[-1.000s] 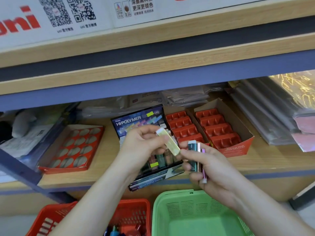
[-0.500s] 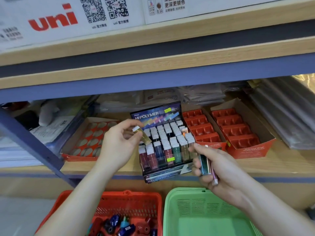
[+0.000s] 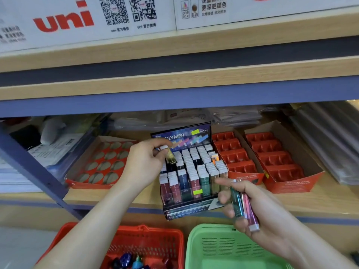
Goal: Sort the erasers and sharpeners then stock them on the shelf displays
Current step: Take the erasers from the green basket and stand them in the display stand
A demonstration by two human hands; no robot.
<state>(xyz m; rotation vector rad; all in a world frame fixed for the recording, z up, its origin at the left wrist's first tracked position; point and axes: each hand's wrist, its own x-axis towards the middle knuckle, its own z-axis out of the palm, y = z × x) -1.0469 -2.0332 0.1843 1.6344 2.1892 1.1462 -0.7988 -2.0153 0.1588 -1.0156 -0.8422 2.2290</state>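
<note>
A black Hi-Polymer eraser display box (image 3: 186, 209) stands on the wooden shelf (image 3: 330, 199), filled with several slim erasers in coloured sleeves. My left hand (image 3: 144, 164) pinches a yellow-sleeved eraser (image 3: 169, 154) over the box's left rear rows, its lower end among the standing erasers. My right hand (image 3: 250, 208) is in front of the box's right corner and grips a small bunch of slim erasers (image 3: 245, 205), teal and pink ones showing.
Two orange cardboard trays (image 3: 291, 177) with empty slots sit right of the box, and an orange tray with oval holes (image 3: 104, 164) sits to its left. Below the shelf are a red basket (image 3: 147, 243) holding sharpeners and a green basket (image 3: 219, 247). A blue shelf post (image 3: 37, 171) slants at left.
My left hand carried the yellow eraser from beside my right hand up to the box's rear left rows. My right hand dropped lower with its bunch. The view shifted left and down.
</note>
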